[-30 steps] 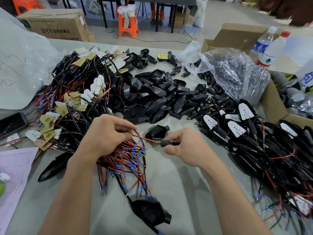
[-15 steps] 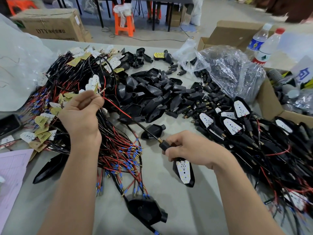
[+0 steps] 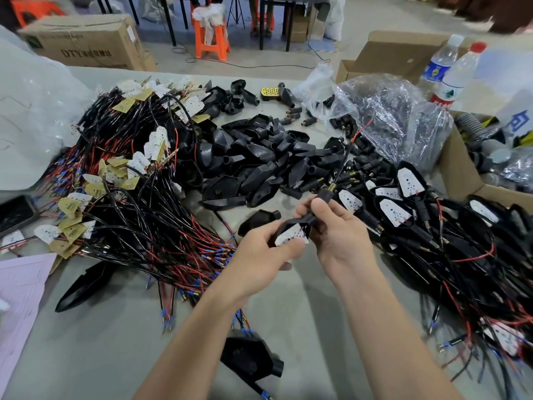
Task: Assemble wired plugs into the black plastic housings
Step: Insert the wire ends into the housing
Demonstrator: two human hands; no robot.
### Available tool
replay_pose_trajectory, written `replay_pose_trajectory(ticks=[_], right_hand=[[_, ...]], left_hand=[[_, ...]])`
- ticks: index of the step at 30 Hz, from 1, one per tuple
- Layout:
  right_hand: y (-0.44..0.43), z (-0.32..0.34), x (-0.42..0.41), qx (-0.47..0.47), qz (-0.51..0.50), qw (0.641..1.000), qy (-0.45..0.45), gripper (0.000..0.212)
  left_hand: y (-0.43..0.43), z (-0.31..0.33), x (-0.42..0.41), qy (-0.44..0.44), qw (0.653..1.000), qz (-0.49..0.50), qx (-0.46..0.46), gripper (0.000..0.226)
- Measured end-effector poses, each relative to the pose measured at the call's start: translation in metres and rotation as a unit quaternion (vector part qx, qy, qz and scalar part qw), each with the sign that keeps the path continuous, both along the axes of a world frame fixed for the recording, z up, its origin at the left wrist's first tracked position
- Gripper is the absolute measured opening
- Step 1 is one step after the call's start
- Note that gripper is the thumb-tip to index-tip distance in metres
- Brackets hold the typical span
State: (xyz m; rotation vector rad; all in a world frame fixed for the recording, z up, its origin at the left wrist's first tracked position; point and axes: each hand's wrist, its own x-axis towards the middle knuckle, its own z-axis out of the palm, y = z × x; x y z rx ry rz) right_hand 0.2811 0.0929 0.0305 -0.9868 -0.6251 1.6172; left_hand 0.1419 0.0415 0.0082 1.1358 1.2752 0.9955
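Note:
Over the table's middle, both hands hold one black plastic housing [image 3: 300, 223] with a white LED board [image 3: 291, 236] in it. My left hand [image 3: 266, 252] pinches the board end from the left. My right hand [image 3: 334, 226] grips the housing's neck, and a black plug [image 3: 326, 194] with a brass tip sticks up past the thumb. Its red and black wire [image 3: 347, 148] rises toward the far right. Loose empty housings [image 3: 259, 157] lie heaped behind. Wired boards [image 3: 121, 180] are piled on the left, assembled units [image 3: 409, 203] on the right.
A single housing [image 3: 261, 220] lies just behind my hands, another [image 3: 248, 359] near the front edge. A clear bag [image 3: 383, 111], cardboard box [image 3: 461, 168] and two water bottles [image 3: 452, 79] stand at the right. A phone [image 3: 14, 212] and pink paper [image 3: 17, 298] lie at the left.
My left hand came back from the left wire pile to the housing and now pinches its board end. The wire has run through, so the plug sits at the housing's neck in my right hand.

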Motion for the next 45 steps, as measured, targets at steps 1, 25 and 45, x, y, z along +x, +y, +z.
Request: replay_pose_trajectory(ticks=[1, 25, 45], right_hand=[[-0.001, -0.001, 0.001, -0.003, -0.001, 1.000, 0.007, 0.010], [0.003, 0.014, 0.037, 0.037, 0.122, 0.989, -0.068, 0.009], [-0.007, 0.010, 0.016, 0.051, 0.014, 0.987, -0.153, 0.017]], left_hand=[[-0.001, 0.000, 0.001, -0.005, 1.000, 0.011, 0.005, 0.022], [-0.006, 0.014, -0.035, -0.016, 0.999, 0.049, -0.003, 0.020], [-0.016, 0.006, -0.026, 0.041, 0.992, 0.119, 0.027, 0.020]])
